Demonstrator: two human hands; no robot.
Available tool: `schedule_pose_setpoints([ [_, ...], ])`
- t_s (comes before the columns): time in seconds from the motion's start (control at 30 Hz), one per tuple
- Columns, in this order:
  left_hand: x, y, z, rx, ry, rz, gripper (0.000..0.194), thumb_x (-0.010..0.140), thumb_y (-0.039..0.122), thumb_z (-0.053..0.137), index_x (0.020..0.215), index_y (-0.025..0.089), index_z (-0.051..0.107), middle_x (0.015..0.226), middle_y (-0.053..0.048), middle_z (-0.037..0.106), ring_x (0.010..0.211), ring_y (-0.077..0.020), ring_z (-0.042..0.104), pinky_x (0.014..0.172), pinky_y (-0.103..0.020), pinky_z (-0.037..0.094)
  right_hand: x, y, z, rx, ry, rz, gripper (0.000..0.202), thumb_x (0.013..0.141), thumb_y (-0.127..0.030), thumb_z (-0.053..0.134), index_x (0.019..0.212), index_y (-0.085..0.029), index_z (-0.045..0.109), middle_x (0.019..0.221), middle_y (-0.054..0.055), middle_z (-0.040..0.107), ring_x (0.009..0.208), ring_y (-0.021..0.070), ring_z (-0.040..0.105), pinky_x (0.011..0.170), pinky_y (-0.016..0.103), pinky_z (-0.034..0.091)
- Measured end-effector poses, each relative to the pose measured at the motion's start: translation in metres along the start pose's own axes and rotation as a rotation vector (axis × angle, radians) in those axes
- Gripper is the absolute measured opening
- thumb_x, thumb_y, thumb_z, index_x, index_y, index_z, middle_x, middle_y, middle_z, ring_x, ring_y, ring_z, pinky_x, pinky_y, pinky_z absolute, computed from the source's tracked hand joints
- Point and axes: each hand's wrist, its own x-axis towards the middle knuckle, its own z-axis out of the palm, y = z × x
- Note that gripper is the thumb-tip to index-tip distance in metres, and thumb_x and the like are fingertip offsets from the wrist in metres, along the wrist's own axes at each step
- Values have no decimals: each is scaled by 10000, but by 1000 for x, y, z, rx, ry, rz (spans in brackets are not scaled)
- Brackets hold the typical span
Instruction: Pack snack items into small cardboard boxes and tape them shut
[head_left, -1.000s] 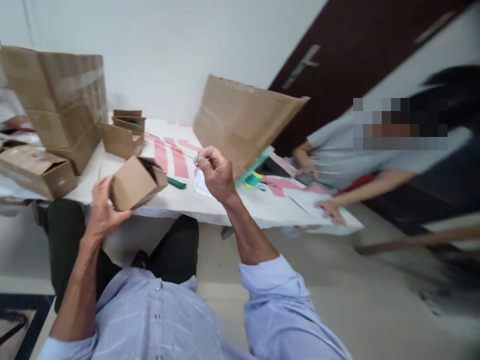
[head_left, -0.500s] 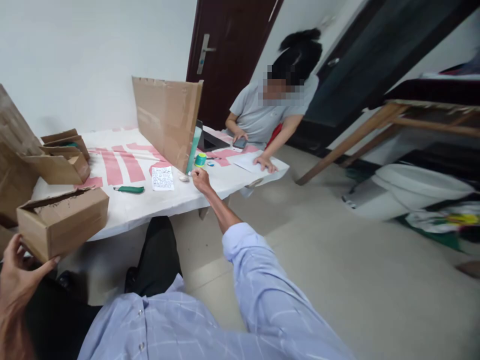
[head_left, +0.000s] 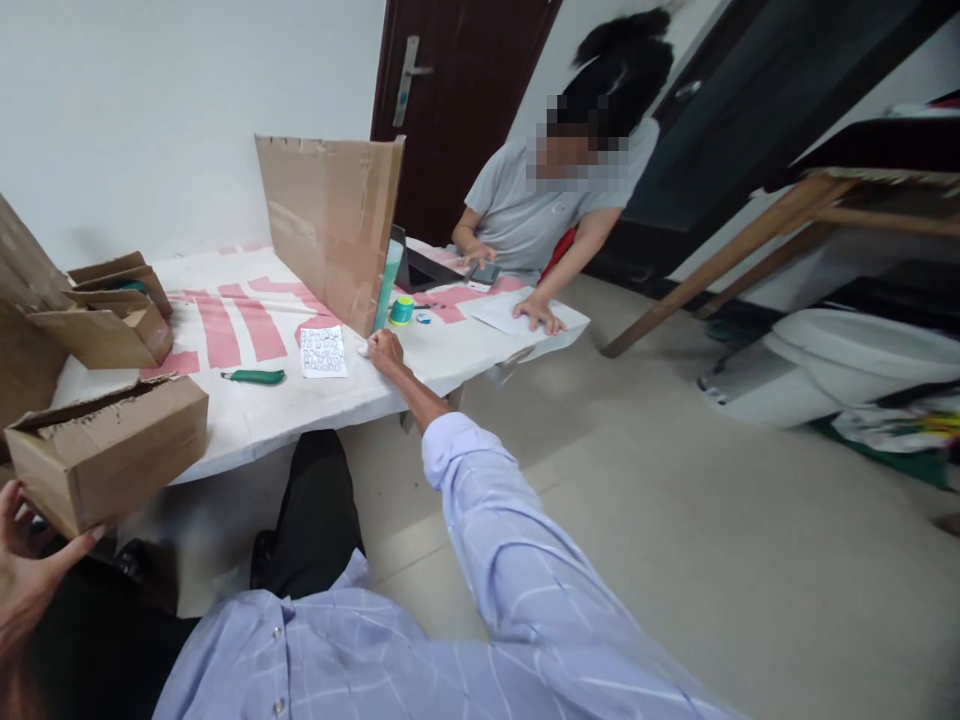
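Note:
My left hand (head_left: 37,575) grips the near lower corner of an open-topped brown cardboard box (head_left: 135,450), thumb along its bottom edge. The box juts over the table's front edge. On the table by the upright cardboard panel (head_left: 330,220), my right hand (head_left: 385,352) is closed, its fingertips at a small whitish thing (head_left: 364,349). What the fingers pinch is too small to make out. Left of that hand lies a white sheet with rows of small printed shapes (head_left: 322,352), and farther left a green utility knife (head_left: 255,377).
A green-and-yellow round container (head_left: 402,310) stands beyond my right hand. Across the table a person in a grey shirt (head_left: 532,220) rests one hand on white paper (head_left: 495,314) and the other by a phone (head_left: 484,275). More cardboard boxes (head_left: 112,330) stand at the left.
My right hand has moved a little left, onto the whitish thing. The box in my left hand has shifted slightly left. The other person leans farther right.

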Motion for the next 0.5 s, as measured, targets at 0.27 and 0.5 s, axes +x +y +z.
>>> schedule_pose_setpoints([
  [0.27, 0, -1, -1, -112, -59, -101, 1229, 335, 443, 983, 1483, 348, 554, 1640, -92, 552, 1472, -443, 560, 1128, -616, 572, 1, -12, 0, 12, -13, -47, 184, 956, -207, 426, 873, -230, 589, 1038, 113, 706, 1037, 239, 559, 979, 312, 435],
  [0.5, -5, 2, -1, -130, -61, -133, 1222, 293, 429, 999, 1432, 362, 561, 1565, -69, 612, 1427, -418, 594, 1053, -580, 634, -14, -38, 14, 51, -152, -108, 173, 912, -233, 475, 869, -213, 642, 973, 54, 733, 926, 198, 610, 850, 270, 455],
])
